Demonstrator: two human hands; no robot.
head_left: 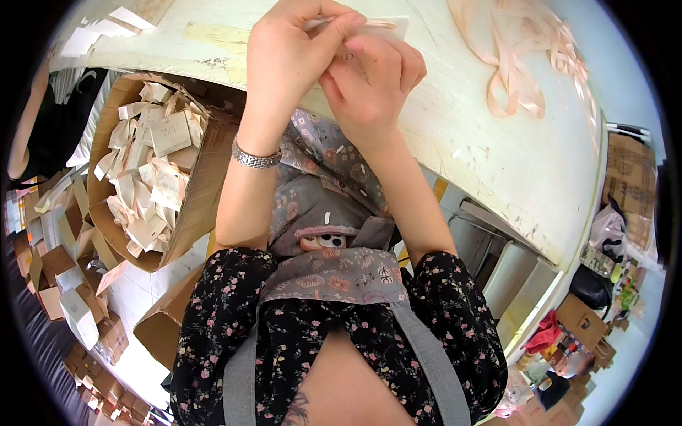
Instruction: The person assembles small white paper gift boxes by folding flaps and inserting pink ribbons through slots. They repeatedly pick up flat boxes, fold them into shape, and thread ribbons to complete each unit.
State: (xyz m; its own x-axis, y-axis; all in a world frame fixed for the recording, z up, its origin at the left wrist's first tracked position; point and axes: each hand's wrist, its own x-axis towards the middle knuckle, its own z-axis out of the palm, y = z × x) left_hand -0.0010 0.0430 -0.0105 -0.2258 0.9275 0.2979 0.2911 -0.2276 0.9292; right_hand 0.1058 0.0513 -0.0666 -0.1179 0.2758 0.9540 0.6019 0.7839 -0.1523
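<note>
Close together over the table's near edge, my hands hold a small cream paper piece (pixel 398 27), perhaps a little gift bag or box; its full shape is hidden behind my fingers. A pale pink ribbon (pixel 380 23) runs along its top. My left hand (pixel 291 60), with a metal watch band at the wrist, pinches it between thumb and fingers. Pressed against it from the right, my right hand (pixel 375 82) has its fingers curled and thumb bent. The two hands' fingertips meet at the paper.
Loose pink ribbons (pixel 515 64) lie on the white table (pixel 490 163) at the right. A cardboard carton (pixel 202 192) full of small ribboned paper packages (pixel 167 135) stands left of me. Flattened and opened cartons (pixel 64 263) litter the floor. Another person's arm (pixel 27 128) shows at far left.
</note>
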